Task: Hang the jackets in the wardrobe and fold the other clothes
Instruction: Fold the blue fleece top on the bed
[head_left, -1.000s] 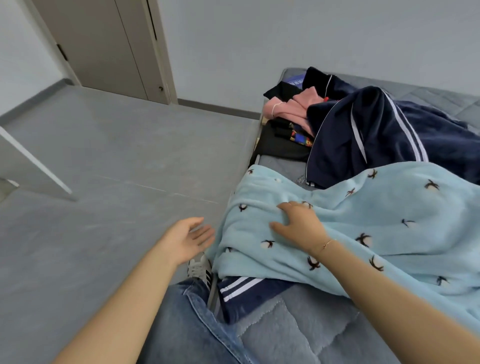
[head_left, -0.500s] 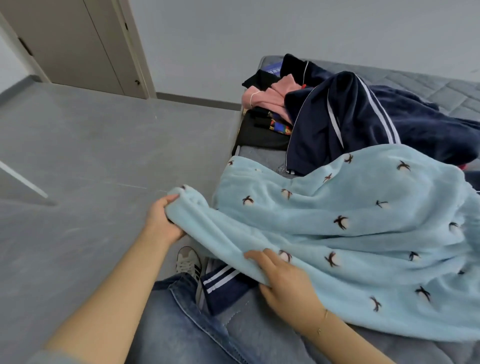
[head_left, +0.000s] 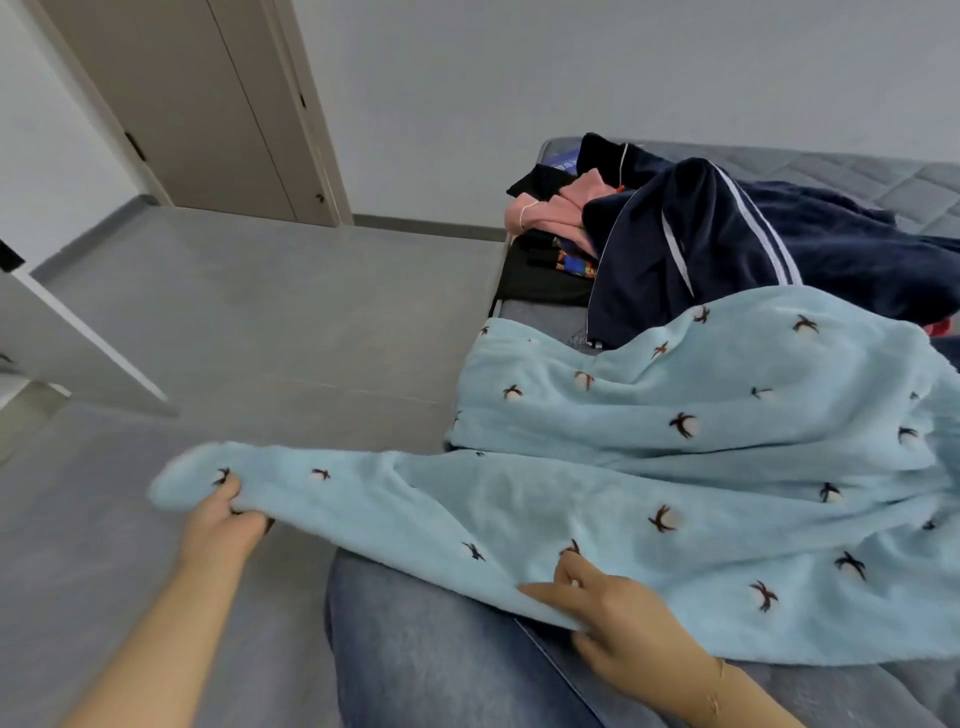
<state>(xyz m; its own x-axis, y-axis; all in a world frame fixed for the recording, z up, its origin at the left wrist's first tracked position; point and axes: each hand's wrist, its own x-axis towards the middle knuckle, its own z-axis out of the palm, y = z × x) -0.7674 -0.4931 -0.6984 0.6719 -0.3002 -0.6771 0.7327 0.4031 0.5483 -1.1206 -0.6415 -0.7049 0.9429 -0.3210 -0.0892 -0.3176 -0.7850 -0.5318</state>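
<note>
Both hands' fingers grip the light-blue fleece garment (head_left: 675, 467): left hand (head_left: 221, 514), right hand (head_left: 618, 618)

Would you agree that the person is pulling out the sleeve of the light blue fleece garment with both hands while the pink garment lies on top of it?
Not quite: in the head view the pink garment lies apart at the bed's far end. The left hand and right hand do grip the light blue fleece garment.

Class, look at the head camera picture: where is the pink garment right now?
The pink garment lies at the far end of the grey quilted bed, right of centre in the head view, on a black garment and against the left side of the navy white-striped jacket.
</note>
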